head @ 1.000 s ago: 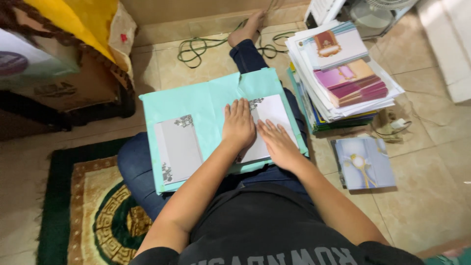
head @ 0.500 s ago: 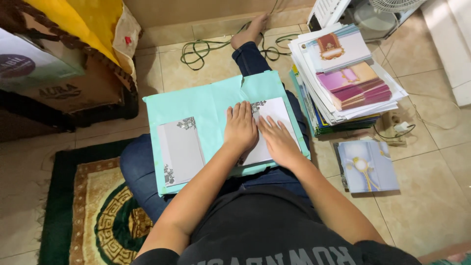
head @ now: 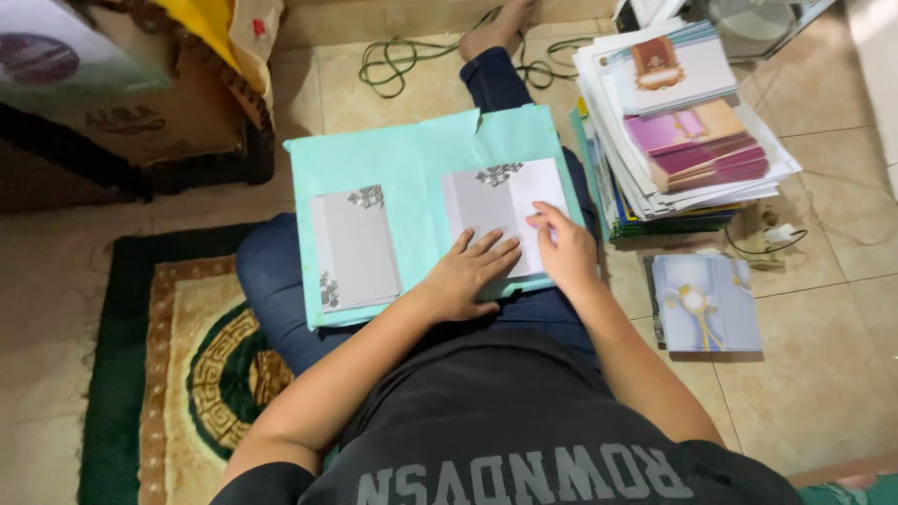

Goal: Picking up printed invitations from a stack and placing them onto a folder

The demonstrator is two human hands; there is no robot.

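A mint-green sheet lies across my lap. On its right half rests a grey-and-white card with a dark floral print at the top. My left hand presses flat on the card's lower left part, fingers spread. My right hand rests on the card's right edge, fingertips touching the white flap. A second grey card with floral corners lies on the sheet's left half, untouched.
A tall stack of printed cards and papers stands on the tile floor at right, with a light-blue card in front of it. A green cable coils ahead by my foot. Cardboard boxes at left, patterned rug below.
Both hands have slid down toward me off the card's centre, uncovering its upper part and floral print. The view shifted slightly.
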